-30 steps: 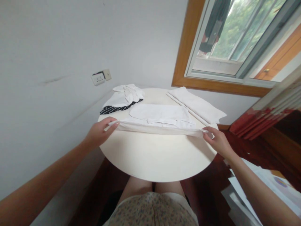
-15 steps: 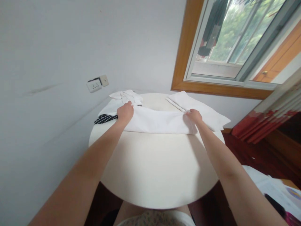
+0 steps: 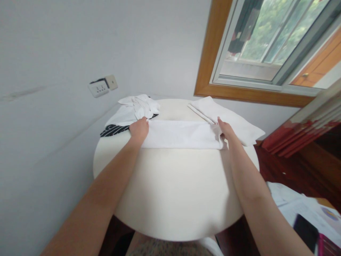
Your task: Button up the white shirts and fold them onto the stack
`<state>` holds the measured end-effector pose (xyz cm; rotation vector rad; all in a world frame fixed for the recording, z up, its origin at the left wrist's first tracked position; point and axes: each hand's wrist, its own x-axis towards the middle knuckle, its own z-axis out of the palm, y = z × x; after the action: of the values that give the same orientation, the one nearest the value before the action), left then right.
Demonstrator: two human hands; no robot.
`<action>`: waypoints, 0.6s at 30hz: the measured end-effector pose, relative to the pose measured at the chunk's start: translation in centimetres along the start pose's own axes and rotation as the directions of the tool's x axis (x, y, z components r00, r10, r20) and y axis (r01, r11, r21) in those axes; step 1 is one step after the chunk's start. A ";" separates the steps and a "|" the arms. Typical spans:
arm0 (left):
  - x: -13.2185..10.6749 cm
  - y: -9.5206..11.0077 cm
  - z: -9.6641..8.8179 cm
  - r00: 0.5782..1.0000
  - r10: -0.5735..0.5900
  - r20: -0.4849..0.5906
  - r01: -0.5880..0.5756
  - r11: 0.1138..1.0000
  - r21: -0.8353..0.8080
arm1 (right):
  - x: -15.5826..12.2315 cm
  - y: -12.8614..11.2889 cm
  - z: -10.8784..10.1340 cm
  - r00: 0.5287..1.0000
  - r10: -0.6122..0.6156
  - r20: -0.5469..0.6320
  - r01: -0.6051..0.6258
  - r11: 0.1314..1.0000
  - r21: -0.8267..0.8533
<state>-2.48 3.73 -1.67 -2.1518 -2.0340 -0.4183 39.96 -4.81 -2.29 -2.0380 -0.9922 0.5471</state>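
Note:
A white cloth [image 3: 183, 135], folded into a long flat strip, lies across the round white table [image 3: 173, 192]. My left hand [image 3: 140, 128] is closed on its left end, near the upper corner. At the opposite end my right hand [image 3: 226, 129] grips the short edge, which is slightly rumpled there; its fingertips are partly hidden. Behind that hand a second folded white cloth [image 3: 229, 119] reaches to the table's right rim. Beyond my left hand is a bunched white garment [image 3: 133, 109], with a black-and-white striped fabric [image 3: 114, 130] under it.
A wall with a socket [image 3: 98, 88] runs along the left and back. The wood-framed window [image 3: 213, 46] and a red-and-cream curtain [image 3: 290, 135] are to the right. Papers [image 3: 298, 209] and a dark phone [image 3: 306, 231] lie at lower right.
My right hand has shifted from the strip's upper right corner to its right edge. The strip now lies flatter and straighter. The view has moved slightly.

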 end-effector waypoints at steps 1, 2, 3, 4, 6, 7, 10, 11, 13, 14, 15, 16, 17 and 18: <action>-0.1 0.0 -0.1 1.000 -0.001 0.005 0.001 1.000 0.001 | -0.3 -0.2 -0.4 0.998 0.030 0.059 -0.035 0.996 0.083; -0.1 0.0 -0.2 1.000 -0.003 0.009 0.003 1.000 0.000 | -0.6 -0.3 -0.9 0.991 0.044 0.129 -0.065 0.985 0.159; -0.2 0.0 -0.2 1.000 -0.006 0.013 0.006 1.000 -0.002 | -0.9 -0.4 -1.5 0.977 0.038 0.208 -0.085 0.972 0.221; -0.3 0.0 -0.3 1.000 -0.011 0.015 0.011 1.000 -0.006 | -1.1 -0.5 -2.0 0.957 0.017 0.288 -0.095 0.961 0.261; -0.4 0.0 -0.4 1.000 -0.017 0.017 0.018 1.000 -0.016 | -1.5 -0.5 -3.1 0.909 -0.041 0.415 -0.083 0.958 0.274; -0.4 0.0 -0.5 1.000 -0.021 0.019 0.022 1.000 -0.019 | -1.6 -0.5 -3.5 0.895 -0.061 0.443 -0.061 0.965 0.256; -0.6 0.0 -0.7 0.999 -0.034 0.014 0.034 0.999 -0.022 | -1.1 -0.5 -3.9 0.929 -0.056 0.366 0.017 0.994 0.111; -0.6 0.0 -0.8 0.999 -0.038 0.004 0.038 0.999 -0.023 | -0.9 -0.4 -3.8 0.954 -0.057 0.295 0.049 0.998 0.037; -0.7 -0.1 -1.1 0.999 -0.046 -0.025 0.046 0.999 -0.029 | -0.3 -0.4 -3.4 0.986 -0.094 0.138 0.110 0.988 -0.111; -0.8 -0.2 -1.3 0.998 -0.051 -0.037 0.050 0.998 -0.033 | 0.0 -0.4 -3.1 0.990 -0.124 0.069 0.134 0.977 -0.164; -0.9 -0.3 -1.5 0.997 -0.060 -0.043 0.058 0.998 -0.038 | 0.3 -0.4 -2.8 0.988 -0.155 0.013 0.154 0.968 -0.196; -0.9 -0.4 -1.7 0.996 -0.070 -0.048 0.068 0.997 -0.044 | 0.5 -0.4 -2.5 0.984 -0.178 -0.026 0.168 0.963 -0.213; -0.9 -0.5 -2.0 0.995 -0.081 -0.053 0.079 0.996 -0.049 | 0.6 -0.4 -2.2 0.980 -0.192 -0.059 0.175 0.960 -0.220; -0.9 -0.6 -2.2 0.994 -0.094 -0.060 0.091 0.995 -0.052 | 0.6 -0.6 -1.9 0.976 -0.201 -0.084 0.177 0.958 -0.227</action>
<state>-3.34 2.25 0.09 -2.0501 -2.1160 -0.5468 41.35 -4.99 -0.71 -2.1081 -1.2112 0.2329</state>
